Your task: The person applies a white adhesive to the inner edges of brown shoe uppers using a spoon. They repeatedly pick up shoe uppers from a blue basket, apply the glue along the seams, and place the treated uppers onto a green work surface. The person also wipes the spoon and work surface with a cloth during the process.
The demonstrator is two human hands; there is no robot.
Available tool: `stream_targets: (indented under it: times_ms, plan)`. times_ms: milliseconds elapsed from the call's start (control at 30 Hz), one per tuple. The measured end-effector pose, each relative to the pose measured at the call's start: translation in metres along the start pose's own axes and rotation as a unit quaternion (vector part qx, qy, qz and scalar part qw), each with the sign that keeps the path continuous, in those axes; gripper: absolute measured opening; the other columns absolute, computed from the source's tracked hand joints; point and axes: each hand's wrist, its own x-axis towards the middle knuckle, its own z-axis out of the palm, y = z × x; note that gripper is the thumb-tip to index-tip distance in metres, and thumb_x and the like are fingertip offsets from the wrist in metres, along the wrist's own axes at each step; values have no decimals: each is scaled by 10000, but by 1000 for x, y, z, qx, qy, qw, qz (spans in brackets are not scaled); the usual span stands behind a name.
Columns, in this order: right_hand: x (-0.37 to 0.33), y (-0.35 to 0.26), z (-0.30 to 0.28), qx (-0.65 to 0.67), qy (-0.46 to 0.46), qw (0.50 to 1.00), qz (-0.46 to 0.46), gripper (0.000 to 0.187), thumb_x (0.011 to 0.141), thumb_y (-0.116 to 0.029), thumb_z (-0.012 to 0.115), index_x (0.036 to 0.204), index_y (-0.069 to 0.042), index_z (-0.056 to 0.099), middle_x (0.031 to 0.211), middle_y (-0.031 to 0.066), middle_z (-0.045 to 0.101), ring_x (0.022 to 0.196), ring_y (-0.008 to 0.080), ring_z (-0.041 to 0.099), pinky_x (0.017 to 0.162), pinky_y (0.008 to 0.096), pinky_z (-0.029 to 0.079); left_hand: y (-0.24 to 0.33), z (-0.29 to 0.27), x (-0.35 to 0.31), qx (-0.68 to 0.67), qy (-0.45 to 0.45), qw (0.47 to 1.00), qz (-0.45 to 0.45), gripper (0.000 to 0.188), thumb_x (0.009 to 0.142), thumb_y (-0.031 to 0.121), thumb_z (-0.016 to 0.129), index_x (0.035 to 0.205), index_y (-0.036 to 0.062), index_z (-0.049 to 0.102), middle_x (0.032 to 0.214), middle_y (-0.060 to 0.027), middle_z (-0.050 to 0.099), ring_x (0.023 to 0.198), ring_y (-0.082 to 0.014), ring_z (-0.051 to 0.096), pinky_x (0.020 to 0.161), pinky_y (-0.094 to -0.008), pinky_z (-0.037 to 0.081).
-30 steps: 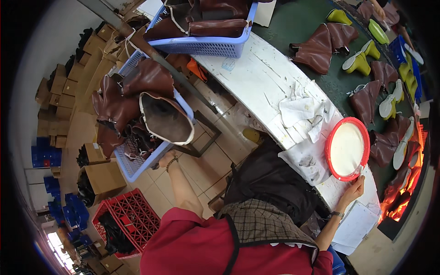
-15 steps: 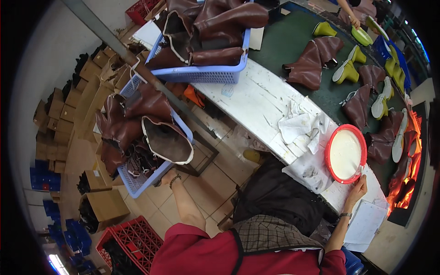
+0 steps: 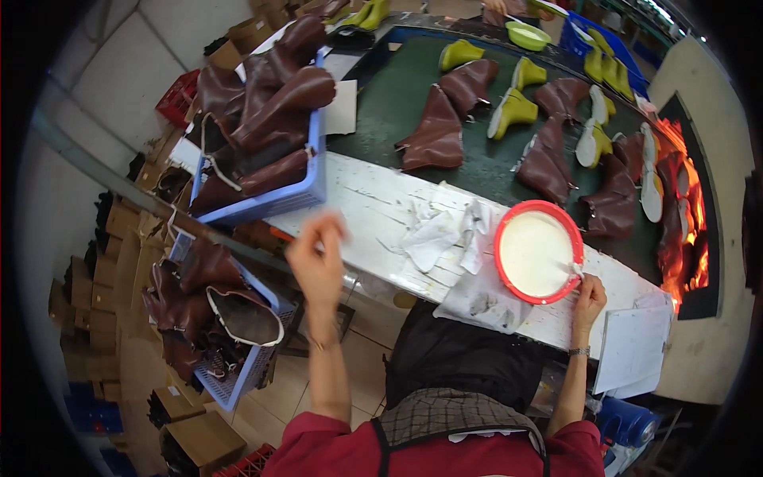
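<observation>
I see the right hand (image 3: 589, 296) at the near right edge of the red bowl (image 3: 534, 206) of white liquid (image 3: 536, 253), its fingers bunched together; I cannot tell whether they pinch the rim or a small tool. The bowl lies just beyond and left of that hand, on the white tabletop (image 3: 366, 191). My view of the left hand (image 3: 318, 253) is blurred: it is raised, fingers partly bent, and I cannot tell whether the fingertips meet. Beyond it stands a blue plastic basket (image 3: 316, 159) heaped with brown leather boot uppers (image 3: 274, 107); another blue basket (image 3: 258, 366) sits lower, to its left. Between the hands I make out crumpled white cloths (image 3: 433, 238). Beyond the right hand, more brown uppers (image 3: 608, 203) lie on the green conveyor belt (image 3: 381, 119).
</observation>
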Motion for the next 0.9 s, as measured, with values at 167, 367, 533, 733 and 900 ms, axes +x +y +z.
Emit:
stream_targets:
  times_ms: [167, 367, 533, 733, 900]
  plan:
    - [2, -19, -3, -14, 23, 999, -46, 124, 955, -124, 690, 918, -11, 726, 755, 58, 623, 747, 190, 551, 756, 328, 421, -25, 0, 204, 461, 141, 826, 293, 384, 890, 191, 730, 1256, 81, 696, 1096, -152, 747, 999, -384, 709, 941, -454, 527]
    - [9, -41, 13, -5, 31, 998, -63, 81, 887, -106, 766, 909, -31, 745, 789, 57, 668, 753, 181, 567, 755, 318, 438, -92, -61, 283, 414, 24, 907, 76, 458, 822, 203, 811, 1274, 182, 737, 1207, -91, 756, 1087, -259, 734, 956, -377, 548]
    - [5, -42, -1, -15, 49, 998, -35, 94, 874, -97, 789, 934, -32, 758, 809, 41, 674, 736, 150, 554, 731, 296, 434, 42, -28, 256, 242, 185, 907, 290, 336, 956, 159, 723, 1291, 134, 727, 1194, -101, 762, 1053, -225, 732, 906, -357, 546]
    - [3, -37, -4, 81, 56, 995, 14, 124, 936, -122, 757, 962, 0, 747, 799, 18, 641, 734, 103, 522, 689, 262, 414, 64, 6, 152, 162, 10, 950, 266, 378, 1017, 180, 671, 1335, -24, 654, 1236, -160, 734, 1102, -195, 675, 985, -342, 506]
    - [4, -63, -15, 69, 65, 995, 9, 150, 952, -135, 748, 977, 12, 744, 820, 22, 633, 725, 91, 519, 654, 246, 416, -34, 41, 72, 73, -254, 964, 23, 361, 1013, 157, 660, 1331, -14, 654, 1096, -161, 758, 996, -144, 665, 895, -327, 515]
